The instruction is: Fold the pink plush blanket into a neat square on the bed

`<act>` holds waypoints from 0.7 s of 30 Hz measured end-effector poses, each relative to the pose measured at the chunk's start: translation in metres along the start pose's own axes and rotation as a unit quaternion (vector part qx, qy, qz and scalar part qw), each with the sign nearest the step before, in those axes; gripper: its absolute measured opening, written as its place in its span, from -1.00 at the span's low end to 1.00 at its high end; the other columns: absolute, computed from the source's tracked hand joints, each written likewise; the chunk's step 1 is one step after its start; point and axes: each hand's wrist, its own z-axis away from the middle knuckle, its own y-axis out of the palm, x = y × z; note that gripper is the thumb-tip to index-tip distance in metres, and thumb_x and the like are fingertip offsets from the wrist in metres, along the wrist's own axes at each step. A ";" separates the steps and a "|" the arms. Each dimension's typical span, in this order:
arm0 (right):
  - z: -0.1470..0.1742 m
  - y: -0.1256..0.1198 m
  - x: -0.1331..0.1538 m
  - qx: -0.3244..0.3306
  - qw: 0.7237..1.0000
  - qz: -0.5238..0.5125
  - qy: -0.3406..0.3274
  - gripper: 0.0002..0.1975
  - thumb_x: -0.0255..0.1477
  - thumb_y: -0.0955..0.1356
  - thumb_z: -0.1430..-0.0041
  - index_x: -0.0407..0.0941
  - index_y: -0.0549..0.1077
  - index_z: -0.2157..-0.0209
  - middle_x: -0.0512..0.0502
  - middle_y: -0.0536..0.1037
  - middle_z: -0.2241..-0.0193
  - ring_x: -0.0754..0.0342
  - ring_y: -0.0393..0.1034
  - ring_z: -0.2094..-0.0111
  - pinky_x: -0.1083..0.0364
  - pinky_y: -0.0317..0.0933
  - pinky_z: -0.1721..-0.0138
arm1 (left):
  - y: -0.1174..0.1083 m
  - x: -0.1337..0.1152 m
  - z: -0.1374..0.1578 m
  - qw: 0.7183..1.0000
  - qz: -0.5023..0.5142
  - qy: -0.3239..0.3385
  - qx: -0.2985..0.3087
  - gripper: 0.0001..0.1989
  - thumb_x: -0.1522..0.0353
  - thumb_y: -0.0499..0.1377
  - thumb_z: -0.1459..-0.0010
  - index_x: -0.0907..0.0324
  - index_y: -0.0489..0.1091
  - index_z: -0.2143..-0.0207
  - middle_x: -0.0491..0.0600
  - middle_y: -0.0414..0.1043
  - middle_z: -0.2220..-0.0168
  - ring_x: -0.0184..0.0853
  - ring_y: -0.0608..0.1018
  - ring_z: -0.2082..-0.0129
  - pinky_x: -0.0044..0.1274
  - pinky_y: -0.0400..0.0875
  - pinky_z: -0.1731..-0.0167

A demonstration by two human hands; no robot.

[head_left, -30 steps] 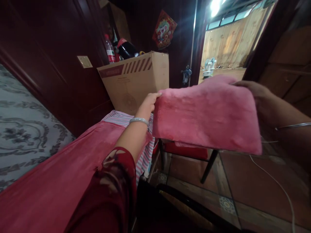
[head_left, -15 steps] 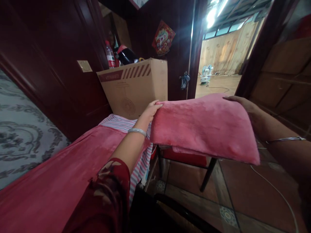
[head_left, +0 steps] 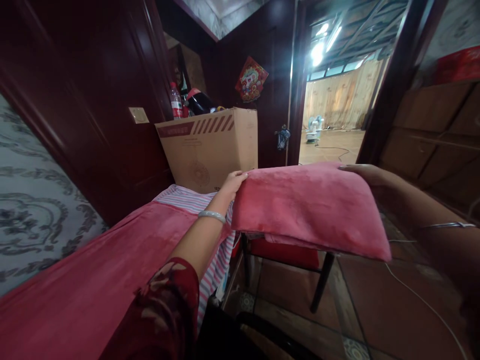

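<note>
A folded pink plush blanket (head_left: 307, 207) spans the space between my hands, above a chair with a red seat (head_left: 281, 252). My left hand (head_left: 233, 184) grips its left edge near the far corner, thumb side toward the fabric. At the far right corner my right hand (head_left: 363, 175) holds the blanket's edge; its fingers are partly hidden behind the cloth. To the left, a pink plush cover (head_left: 112, 270) lies over a striped sheet (head_left: 183, 199) on a bed.
A large cardboard box (head_left: 202, 150) stands behind the bed's end, with a bottle (head_left: 176, 102) on top. Beyond the open doorway is a fan (head_left: 313, 131). Stacked boxes (head_left: 431, 110) line the right side. A thin cable (head_left: 423, 300) crosses the tiled floor.
The camera view has tilted up slightly, so the scene sits lower. The blanket's right end has shifted slightly left with my right hand. Both hands keep their hold.
</note>
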 end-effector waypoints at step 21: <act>0.042 0.017 0.016 0.289 0.720 0.520 -0.358 -0.25 -0.02 0.20 -0.36 -0.23 0.22 -0.38 -0.35 0.29 -0.33 -0.29 0.20 -0.32 -0.26 0.04 -0.31 | -0.010 0.016 0.130 0.682 -0.551 0.465 0.123 -0.40 0.25 0.20 -0.27 0.16 0.24 -0.33 0.20 0.07 -0.43 -0.01 0.13 -0.42 -0.09 0.06 -0.35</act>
